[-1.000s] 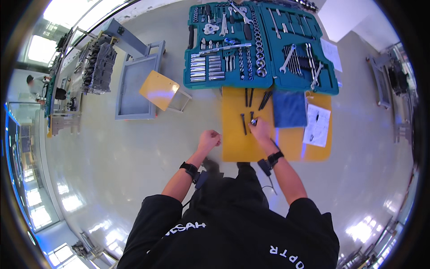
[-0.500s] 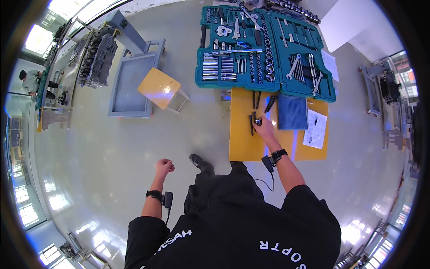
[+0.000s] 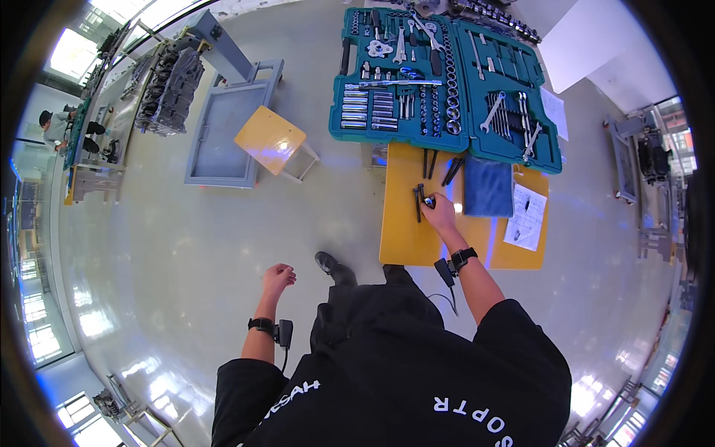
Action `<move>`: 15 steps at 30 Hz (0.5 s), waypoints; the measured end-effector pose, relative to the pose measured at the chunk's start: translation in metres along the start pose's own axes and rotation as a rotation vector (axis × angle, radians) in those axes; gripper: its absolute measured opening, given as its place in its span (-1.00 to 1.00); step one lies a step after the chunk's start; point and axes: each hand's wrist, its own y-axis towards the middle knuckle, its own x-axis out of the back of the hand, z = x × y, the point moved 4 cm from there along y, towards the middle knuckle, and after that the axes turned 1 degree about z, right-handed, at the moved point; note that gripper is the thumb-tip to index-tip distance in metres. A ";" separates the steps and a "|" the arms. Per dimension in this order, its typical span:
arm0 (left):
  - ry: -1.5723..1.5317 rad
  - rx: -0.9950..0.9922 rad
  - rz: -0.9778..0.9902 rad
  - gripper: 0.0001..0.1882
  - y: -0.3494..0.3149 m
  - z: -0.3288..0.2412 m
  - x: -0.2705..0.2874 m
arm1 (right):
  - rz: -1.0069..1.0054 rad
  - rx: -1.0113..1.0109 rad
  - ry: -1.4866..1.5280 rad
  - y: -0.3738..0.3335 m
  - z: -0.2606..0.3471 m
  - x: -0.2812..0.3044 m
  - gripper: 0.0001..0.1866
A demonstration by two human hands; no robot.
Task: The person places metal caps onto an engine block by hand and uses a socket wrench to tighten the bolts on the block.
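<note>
Over the yellow tabletop [image 3: 402, 242], my right hand [image 3: 442, 214] is closed on a small dark metal piece with a shiny round end [image 3: 430, 202]; its exact kind is too small to tell. Just left of those fingers lie long black bolts [image 3: 418, 206], side by side. Farther back on the table are more black bolts [image 3: 452, 172], next to a blue cloth-like pad [image 3: 488, 188]. My left hand [image 3: 279, 278] hangs over the floor, left of the table, its fingers curled with nothing visible in them.
An open green tool case [image 3: 406, 135] with sockets and wrenches spans the table's far side. A paper sheet with a pen [image 3: 526, 222] lies at right. A yellow-topped stool [image 3: 269, 140], a grey frame [image 3: 220, 181] and an engine block [image 3: 170, 93] stand left. Another person [image 3: 56, 128] is far left.
My left hand has shifted slightly right and its fingers have loosened a little. The right hand stays by the bolts with the dark piece. The view has tilted slightly.
</note>
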 end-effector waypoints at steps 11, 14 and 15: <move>0.032 -0.023 0.014 -0.79 0.006 -0.001 -0.002 | -0.005 -0.071 0.057 0.000 -0.004 -0.002 -0.71; 0.028 -0.010 0.008 -0.79 0.006 0.001 -0.001 | -0.013 -0.070 0.082 0.000 -0.005 -0.002 -0.72; 0.032 -0.009 0.003 -0.80 0.006 0.002 -0.001 | -0.013 -0.070 0.081 0.000 -0.006 -0.003 -0.72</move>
